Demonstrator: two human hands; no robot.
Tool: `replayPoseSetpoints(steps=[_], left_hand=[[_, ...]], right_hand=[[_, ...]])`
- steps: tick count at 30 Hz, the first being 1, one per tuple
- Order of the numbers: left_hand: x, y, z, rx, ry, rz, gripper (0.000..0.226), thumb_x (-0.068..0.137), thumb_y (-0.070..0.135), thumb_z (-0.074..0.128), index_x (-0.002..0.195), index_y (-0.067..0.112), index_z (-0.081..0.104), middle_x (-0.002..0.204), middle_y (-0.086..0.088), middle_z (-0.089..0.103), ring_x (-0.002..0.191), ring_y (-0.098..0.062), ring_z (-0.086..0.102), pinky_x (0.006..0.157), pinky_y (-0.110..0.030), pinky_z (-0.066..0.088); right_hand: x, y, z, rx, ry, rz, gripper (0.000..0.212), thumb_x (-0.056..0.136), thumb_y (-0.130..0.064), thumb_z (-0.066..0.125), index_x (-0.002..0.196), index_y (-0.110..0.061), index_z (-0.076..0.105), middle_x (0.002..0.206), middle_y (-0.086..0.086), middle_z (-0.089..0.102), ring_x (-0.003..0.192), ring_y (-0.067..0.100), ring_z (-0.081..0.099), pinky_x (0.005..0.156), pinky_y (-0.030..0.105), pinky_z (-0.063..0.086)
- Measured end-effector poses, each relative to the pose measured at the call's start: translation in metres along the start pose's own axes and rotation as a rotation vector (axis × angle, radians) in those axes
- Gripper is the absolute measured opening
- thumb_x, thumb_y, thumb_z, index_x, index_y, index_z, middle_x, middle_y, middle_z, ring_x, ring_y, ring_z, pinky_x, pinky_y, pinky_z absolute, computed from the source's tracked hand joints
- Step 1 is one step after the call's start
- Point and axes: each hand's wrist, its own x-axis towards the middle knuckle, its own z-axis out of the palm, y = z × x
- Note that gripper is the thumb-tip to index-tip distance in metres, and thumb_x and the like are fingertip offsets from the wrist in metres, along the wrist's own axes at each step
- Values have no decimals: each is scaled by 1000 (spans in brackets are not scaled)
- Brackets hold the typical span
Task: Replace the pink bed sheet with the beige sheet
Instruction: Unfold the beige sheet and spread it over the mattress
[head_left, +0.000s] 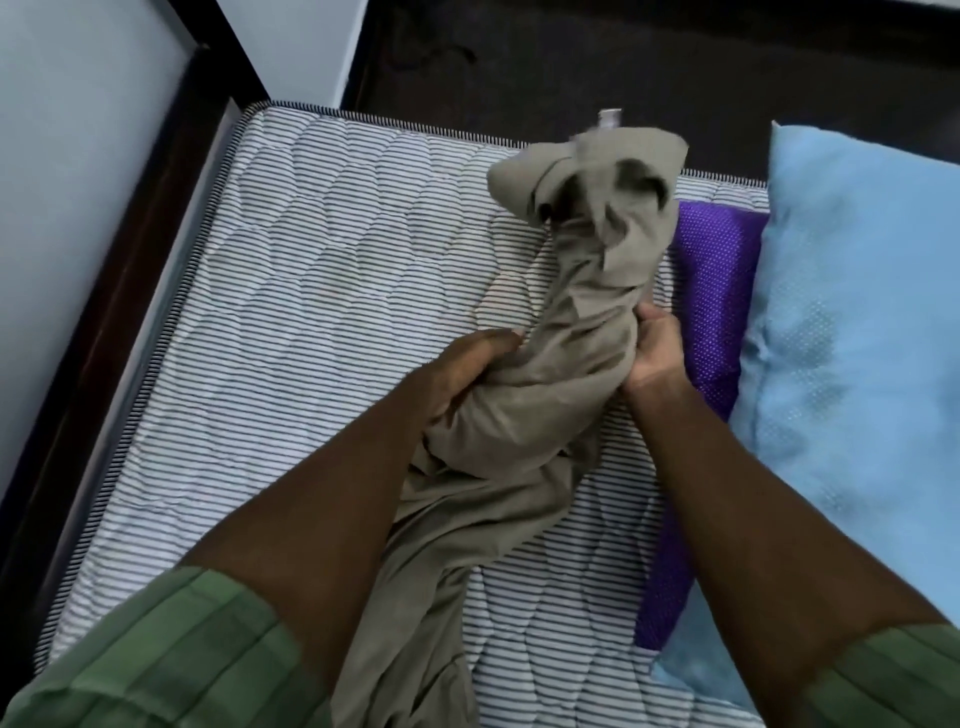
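Beige sheet (540, 374): plain dull khaki-beige, no pattern. Mattress (291, 291): white with thin dark stripes, quilted wavy stitching. Mesh panel (711, 291): vivid purple, fine dotted. Pillow (852, 322): light blue. Sleeves (171, 660): green, ribbed stripes. Bed frame (130, 249): dark brown.

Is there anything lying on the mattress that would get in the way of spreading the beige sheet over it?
Yes. A light blue pillow and a purple item beside it lie along the mattress's right side; the rest is bare.
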Motion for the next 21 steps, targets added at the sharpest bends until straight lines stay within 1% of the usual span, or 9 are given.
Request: replayPoseSetpoints(steps=[2,4,9,12,14,15,18,19,21], left_hand=[[0,8,15,-123,-139,-83,53,96,56,61,124,12,73,115,-9,76,110,-27,72,95,-36,57],[5,12,27,-122,-127,-98,56,96,57,61,126,11,71,115,-11,76,109,-28,72,98,-41,57],[28,-5,37,237,367,1,30,97,29,60,108,7,76,110,-15,75,103,-32,71,89,-43,59],[25,-12,39,419,651,170,24,91,25,65,109,14,75,110,-11,74,103,-30,68,86,-36,55],[21,-9,42,288,786,315,27,90,36,69,110,18,67,107,-4,70,98,-24,66,84,-35,53],[22,-7,40,161,751,356,35,92,51,65,107,19,67,106,-2,71,97,-21,66,87,-36,54],[26,-6,31,-117,364,271,71,81,83,54,103,19,78,102,-1,78,101,-20,72,91,-45,58],[26,-8,26,-41,299,285,67,79,79,60,96,17,78,97,0,78,96,-18,73,87,-46,59],[27,-11,14,252,383,422,51,82,66,63,74,15,67,75,2,69,74,-15,64,71,-47,56]], right_hand=[[2,11,0,-120,62,45,34,99,-24,48,110,-6,75,119,22,71,108,38,68,93,49,55],[10,24,-6,-305,120,52,42,88,-35,64,120,-10,74,127,21,68,116,36,67,99,50,55],[-3,32,-10,-591,238,82,21,100,-22,51,94,-14,70,88,8,73,85,26,68,70,32,55],[4,37,-17,-686,261,-14,15,93,-23,62,91,-13,73,94,10,75,97,31,70,90,43,58],[7,39,-20,-824,282,-176,14,91,-18,66,80,-16,75,87,4,76,97,29,70,92,41,57],[5,40,-19,-892,290,-270,18,90,-14,66,76,-17,76,82,1,75,91,24,70,89,36,58],[0,43,-11,-1009,357,-570,13,87,-10,69,78,-12,78,74,-3,72,72,9,65,73,18,53],[-1,45,-6,-1048,353,-636,12,87,-11,70,77,-12,77,71,-4,71,68,7,63,68,13,50],[-1,54,6,-1155,317,-733,8,84,-16,72,77,-14,76,73,-5,70,69,8,65,70,21,54]])
